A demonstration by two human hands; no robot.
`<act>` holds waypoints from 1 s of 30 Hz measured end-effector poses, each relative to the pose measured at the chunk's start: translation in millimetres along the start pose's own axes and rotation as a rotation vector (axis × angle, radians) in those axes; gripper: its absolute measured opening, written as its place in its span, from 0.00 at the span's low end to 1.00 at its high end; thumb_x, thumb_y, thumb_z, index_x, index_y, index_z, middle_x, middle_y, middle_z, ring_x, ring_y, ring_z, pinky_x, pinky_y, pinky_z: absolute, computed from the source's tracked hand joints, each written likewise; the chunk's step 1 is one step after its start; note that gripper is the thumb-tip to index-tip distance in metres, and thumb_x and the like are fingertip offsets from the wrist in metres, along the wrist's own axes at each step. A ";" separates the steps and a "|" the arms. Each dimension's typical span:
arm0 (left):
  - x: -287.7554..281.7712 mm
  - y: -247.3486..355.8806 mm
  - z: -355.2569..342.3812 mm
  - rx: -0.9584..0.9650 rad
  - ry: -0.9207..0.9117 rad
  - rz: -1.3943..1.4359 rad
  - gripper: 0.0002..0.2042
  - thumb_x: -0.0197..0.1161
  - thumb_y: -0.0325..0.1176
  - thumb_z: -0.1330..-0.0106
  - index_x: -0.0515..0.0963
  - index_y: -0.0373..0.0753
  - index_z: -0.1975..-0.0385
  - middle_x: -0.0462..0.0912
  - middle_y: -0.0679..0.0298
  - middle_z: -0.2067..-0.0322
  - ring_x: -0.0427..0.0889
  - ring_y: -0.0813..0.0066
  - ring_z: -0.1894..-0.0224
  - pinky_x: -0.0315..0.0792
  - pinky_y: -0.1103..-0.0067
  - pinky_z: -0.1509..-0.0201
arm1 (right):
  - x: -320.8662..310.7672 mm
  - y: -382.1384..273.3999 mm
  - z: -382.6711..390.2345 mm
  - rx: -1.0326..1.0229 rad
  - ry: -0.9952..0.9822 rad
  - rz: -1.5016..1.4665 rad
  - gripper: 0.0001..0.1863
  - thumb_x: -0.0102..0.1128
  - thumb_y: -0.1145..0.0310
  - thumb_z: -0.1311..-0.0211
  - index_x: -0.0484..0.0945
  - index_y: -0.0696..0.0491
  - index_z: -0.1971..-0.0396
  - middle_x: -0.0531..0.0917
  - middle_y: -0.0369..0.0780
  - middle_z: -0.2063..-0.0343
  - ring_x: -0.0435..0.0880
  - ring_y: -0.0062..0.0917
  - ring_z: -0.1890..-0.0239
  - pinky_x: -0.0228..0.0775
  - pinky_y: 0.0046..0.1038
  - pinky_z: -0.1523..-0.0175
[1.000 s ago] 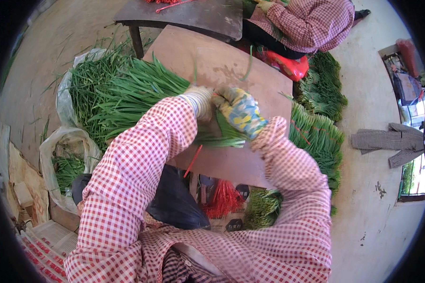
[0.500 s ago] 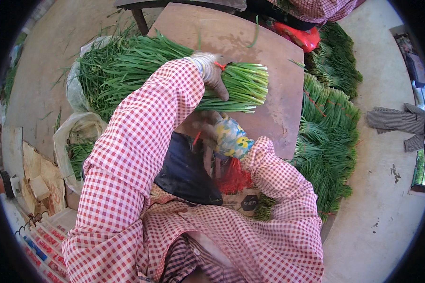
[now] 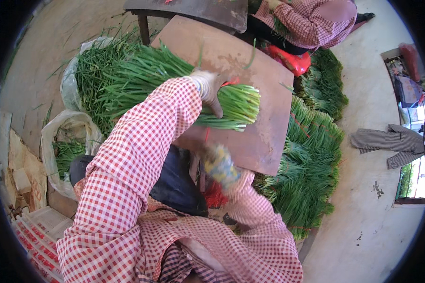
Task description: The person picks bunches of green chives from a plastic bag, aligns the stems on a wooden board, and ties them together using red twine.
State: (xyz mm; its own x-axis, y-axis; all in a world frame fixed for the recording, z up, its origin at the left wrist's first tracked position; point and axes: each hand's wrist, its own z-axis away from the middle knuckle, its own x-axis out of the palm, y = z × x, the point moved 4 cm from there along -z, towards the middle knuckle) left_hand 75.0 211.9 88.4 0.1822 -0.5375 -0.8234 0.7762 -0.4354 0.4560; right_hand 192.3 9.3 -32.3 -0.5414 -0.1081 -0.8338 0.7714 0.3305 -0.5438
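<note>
1. While a bunch of green stalks (image 3: 238, 107) is clasped from above by the left hand (image 3: 210, 93), its gloved thumb is spread down over the near side; the fingers on the far side are hidden.

2. The right hand (image 3: 220, 166), covered by a blue-and-yellow patterned glove, is blurred just off the near edge of the bench; how far it is opened, and whether anything is held, cannot be told.

3. The bunch is laid across the bench (image 3: 264, 151), its pale cut ends pointed right and its long leaves spread left. At its far edge, beside the left hand, a red tie (image 3: 231, 81) is seen; whether it is wound fully around cannot be told.

4. Below the right hand, red strings (image 3: 215, 196) are gathered, and beside them the lap is covered by dark material (image 3: 177, 186).

5. To the left, loose greens are backed by a clear plastic sheet (image 3: 70, 89); nearer, more greens are contained in a plastic bag (image 3: 93, 134).

6. Along the right side, tied bundles (image 3: 311, 158) are stacked, with a red bag (image 3: 295, 61) placed farther back.

7. Beyond, a dark table (image 3: 189, 14) is set, and another person (image 3: 307, 26) is seated, dressed in a checked top.
</note>
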 end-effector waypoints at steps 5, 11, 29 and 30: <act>1.1 5.4 1.1 0.020 -0.002 -0.007 0.56 0.81 0.56 0.72 0.64 0.41 0.37 0.78 0.55 0.46 0.74 0.56 0.41 0.57 0.61 0.33 | -75.1 -60.8 -10.6 -0.044 0.029 -0.370 0.09 0.59 0.79 0.43 0.79 0.55 0.62 0.84 0.45 0.66 0.84 0.31 0.63 0.76 0.31 0.61; 6.0 3.1 -4.4 0.013 0.010 -0.076 0.57 0.81 0.58 0.73 0.63 0.43 0.36 0.76 0.54 0.43 0.71 0.57 0.37 0.53 0.60 0.32 | -147.6 -22.2 -125.9 -0.047 0.374 -0.235 0.25 0.58 0.81 0.43 0.68 0.60 0.44 0.83 0.40 0.73 0.81 0.19 0.75 0.73 0.22 0.72; 5.0 0.5 12.4 0.065 0.144 0.035 0.49 0.80 0.54 0.69 0.68 0.43 0.41 0.78 0.57 0.47 0.71 0.60 0.38 0.54 0.62 0.31 | -148.5 7.5 -182.0 0.846 -0.260 -0.608 0.39 0.61 0.79 0.43 0.54 0.61 0.33 0.79 0.40 0.71 0.76 0.18 0.78 0.68 0.18 0.75; 5.9 -0.9 12.9 0.059 0.150 0.033 0.48 0.80 0.54 0.68 0.68 0.43 0.42 0.78 0.57 0.47 0.72 0.60 0.38 0.54 0.62 0.31 | -145.3 1.9 -183.8 0.860 -0.208 -0.614 0.38 0.61 0.79 0.43 0.54 0.61 0.33 0.79 0.40 0.71 0.76 0.18 0.77 0.68 0.19 0.75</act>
State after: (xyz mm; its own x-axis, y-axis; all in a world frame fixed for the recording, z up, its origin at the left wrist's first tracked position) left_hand 67.6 199.8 87.5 0.2979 -0.4404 -0.8469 0.7322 -0.4638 0.4988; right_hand 211.0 197.9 105.4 -0.9113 -0.2155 -0.3509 0.4074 -0.5957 -0.6922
